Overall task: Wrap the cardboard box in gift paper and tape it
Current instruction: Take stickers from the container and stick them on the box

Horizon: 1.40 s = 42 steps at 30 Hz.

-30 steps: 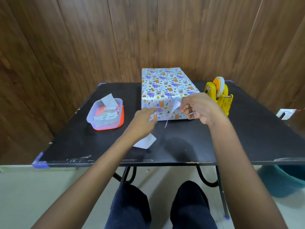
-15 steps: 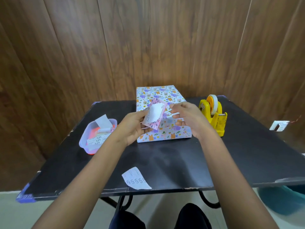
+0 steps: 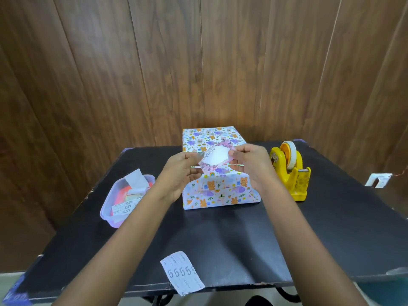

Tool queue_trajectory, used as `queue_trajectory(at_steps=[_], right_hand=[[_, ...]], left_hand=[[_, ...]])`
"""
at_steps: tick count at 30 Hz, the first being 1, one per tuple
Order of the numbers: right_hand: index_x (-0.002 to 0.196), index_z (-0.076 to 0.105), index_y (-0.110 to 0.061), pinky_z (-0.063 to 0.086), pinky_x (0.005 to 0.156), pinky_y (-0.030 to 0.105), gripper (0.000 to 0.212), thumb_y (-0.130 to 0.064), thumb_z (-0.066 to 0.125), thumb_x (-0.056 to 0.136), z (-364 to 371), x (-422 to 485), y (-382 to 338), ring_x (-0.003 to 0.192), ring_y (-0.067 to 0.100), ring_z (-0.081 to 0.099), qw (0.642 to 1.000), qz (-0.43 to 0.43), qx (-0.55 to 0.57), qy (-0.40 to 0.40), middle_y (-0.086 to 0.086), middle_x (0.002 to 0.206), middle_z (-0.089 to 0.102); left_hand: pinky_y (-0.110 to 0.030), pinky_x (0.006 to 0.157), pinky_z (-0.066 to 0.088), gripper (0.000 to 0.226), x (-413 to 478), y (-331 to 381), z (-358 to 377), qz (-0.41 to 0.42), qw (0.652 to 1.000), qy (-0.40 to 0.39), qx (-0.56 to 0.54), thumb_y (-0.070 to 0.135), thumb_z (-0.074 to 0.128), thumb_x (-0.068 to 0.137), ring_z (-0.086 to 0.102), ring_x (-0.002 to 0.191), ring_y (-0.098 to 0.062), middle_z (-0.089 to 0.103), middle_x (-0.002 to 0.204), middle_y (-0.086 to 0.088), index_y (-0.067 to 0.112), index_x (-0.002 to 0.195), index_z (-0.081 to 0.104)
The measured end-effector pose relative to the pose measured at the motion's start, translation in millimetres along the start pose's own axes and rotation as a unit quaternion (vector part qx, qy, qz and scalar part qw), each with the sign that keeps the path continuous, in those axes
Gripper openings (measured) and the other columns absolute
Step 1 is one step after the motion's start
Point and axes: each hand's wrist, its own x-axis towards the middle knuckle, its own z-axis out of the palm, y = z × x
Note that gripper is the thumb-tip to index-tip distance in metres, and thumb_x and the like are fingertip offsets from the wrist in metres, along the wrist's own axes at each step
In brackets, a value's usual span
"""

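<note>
The box [image 3: 220,191] stands on the black worktop [image 3: 242,235] at 12 o'clock, close to the far edge, with its long side running away from the person. Gift paper with small animal prints covers every face that shows, and the near end is folded shut.

Both hands are raised over the near part of the box and share one small card [image 3: 215,159]. The card has a white middle, a pink and purple flowered border and a line of script. The left hand [image 3: 181,173] pinches the card's 9 o'clock edge between thumb and fingertips, with the palm turned up. The right hand [image 3: 251,164] pinches its 3 o'clock edge, with the knuckles towards the camera. Whether the card touches the box cannot be told.

A yellow tape dispenser [image 3: 291,173] with a white roll stands at 2 o'clock, just beside the box. A clear tub [image 3: 123,199] holding paper slips and something orange sits at 9 o'clock. A white slip [image 3: 183,272] printed with fives lies at 6 o'clock and overhangs the near edge
</note>
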Motion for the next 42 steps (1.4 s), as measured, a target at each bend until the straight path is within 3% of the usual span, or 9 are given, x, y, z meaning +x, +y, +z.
queue_trajectory(at_steps=[5, 16, 20, 23, 26, 32, 35, 39, 42], right_hand=[[0.086, 0.062, -0.004, 0.055, 0.059, 0.02, 0.009, 0.005, 0.058, 0.088, -1.5, 10.2, 1.6, 0.066, 0.015, 0.062, 0.998, 0.016, 0.056, -0.002, 0.008, 0.075, 0.061], [0.117, 0.057, -0.004, 0.054, 0.053, 0.02, 0.026, -0.005, 0.057, 0.091, -1.9, 23.1, 2.2, 0.068, 0.015, 0.065, 1.0, -0.016, -0.01, -0.022, 0.004, 0.089, 0.061], [0.089, 0.061, -0.008, 0.048, 0.043, 0.02, 0.004, -0.011, 0.06, 0.091, 2.8, 36.5, -6.4, 0.058, 0.014, 0.063, 0.996, -0.017, -0.082, -0.023, 0.002, 0.091, 0.063], [0.07, 0.057, -0.009, 0.044, 0.045, 0.02, 0.02, -0.011, 0.062, 0.09, 4.7, 56.5, -11.3, 0.056, 0.012, 0.059, 0.996, -0.007, -0.09, -0.019, 0.002, 0.085, 0.064], [0.065, 0.054, -0.006, 0.045, 0.046, 0.023, 0.025, -0.003, 0.062, 0.088, 7.8, 82.4, -17.4, 0.055, 0.017, 0.054, 0.997, 0.044, -0.064, -0.011, 0.007, 0.07, 0.056], [0.067, 0.049, -0.003, 0.046, 0.036, 0.02, 0.024, 0.009, 0.058, 0.086, 18.5, 161.3, -13.8, 0.049, 0.018, 0.048, 0.987, 0.109, -0.102, 0.064, 0.01, 0.061, 0.05], [0.067, 0.048, -0.001, 0.04, 0.034, 0.02, 0.025, 0.013, 0.05, 0.087, 22.3, 196.1, -3.1, 0.046, 0.02, 0.042, 0.977, 0.141, -0.117, 0.106, 0.013, 0.056, 0.048], [0.061, 0.046, 0.003, 0.042, 0.055, 0.034, 0.027, 0.019, 0.046, 0.082, 24.2, 230.6, 11.5, 0.053, 0.021, 0.042, 0.969, 0.142, -0.166, 0.119, 0.019, 0.065, 0.052], [0.059, 0.046, 0.002, 0.043, 0.054, 0.033, 0.028, 0.018, 0.048, 0.082, 22.8, 250.6, 17.3, 0.051, 0.021, 0.043, 0.964, 0.144, -0.192, 0.118, 0.018, 0.065, 0.052]], left_hand=[[-0.019, 0.055, 0.048, 0.009, 16.2, 2.6, -8.5, 0.039, 0.999, 0.03, 0.006, -0.003, 0.062, 0.083, 0.057, 0.063, -0.014, 0.061, 0.077, -0.008, 0.004, 0.089, 0.061], [-0.026, 0.066, 0.048, 0.011, 36.1, 8.8, -11.3, 0.114, 0.99, 0.018, 0.08, 0.0, 0.065, 0.082, 0.061, 0.075, -0.017, 0.065, 0.086, -0.009, 0.01, 0.084, 0.061], [-0.025, 0.063, 0.043, 0.017, 51.4, 14.6, -14.8, 0.107, 0.991, 0.0, 0.077, -0.004, 0.067, 0.079, 0.06, 0.075, -0.015, 0.063, 0.081, -0.005, 0.011, 0.085, 0.06], [-0.026, 0.068, 0.042, 0.024, 71.8, 17.7, -16.7, 0.101, 0.992, -0.006, 0.071, -0.007, 0.066, 0.077, 0.06, 0.074, -0.016, 0.06, 0.077, -0.004, 0.011, 0.092, 0.061], [-0.029, 0.071, 0.043, 0.03, 102.8, 22.6, -11.1, 0.104, 0.99, 0.013, 0.094, -0.008, 0.067, 0.077, 0.058, 0.078, -0.019, 0.058, 0.082, -0.006, 0.01, 0.099, 0.06], [-0.019, 0.057, 0.037, 0.037, 186.0, 26.7, 3.4, 0.114, 0.975, 0.054, 0.182, -0.009, 0.066, 0.078, 0.048, 0.068, -0.009, 0.052, 0.083, 0.001, 0.005, 0.11, 0.056], [-0.022, 0.061, 0.04, 0.036, 229.4, 20.6, 6.3, 0.099, 0.965, 0.074, 0.23, -0.007, 0.067, 0.077, 0.051, 0.08, -0.016, 0.053, 0.093, -0.004, 0.005, 0.11, 0.056], [-0.024, 0.066, 0.04, 0.033, 272.5, 16.7, 15.8, 0.108, 0.929, 0.082, 0.343, -0.005, 0.064, 0.081, 0.049, 0.09, -0.016, 0.052, 0.114, -0.009, 0.004, 0.113, 0.058], [-0.022, 0.075, 0.039, 0.031, 298.0, 12.4, 21.5, 0.125, 0.901, 0.077, 0.407, -0.005, 0.062, 0.081, 0.048, 0.094, -0.017, 0.05, 0.125, -0.013, 0.004, 0.111, 0.059]])
